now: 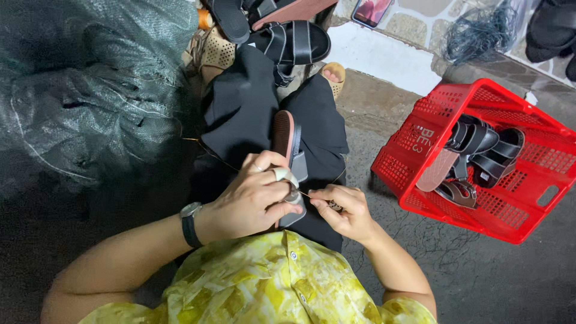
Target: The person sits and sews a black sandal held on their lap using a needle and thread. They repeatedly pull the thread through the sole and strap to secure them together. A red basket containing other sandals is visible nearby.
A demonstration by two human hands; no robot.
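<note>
Brown ribbed rubber-like sandal sole (pixel 283 135), matt; glossy red perforated plastic crate (pixel 528 204); grey-green woven plastic sack (pixel 90 78), slightly shiny; rough grey concrete floor (pixel 498 276); black matt cloth (pixel 240 114).

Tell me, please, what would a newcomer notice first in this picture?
Likely the red basket at the right, holding dark sandals. In the middle, the left hand grips a sandal on the lap while the right hand pinches something small beside it. A grey-green sack fills the upper left.
</note>
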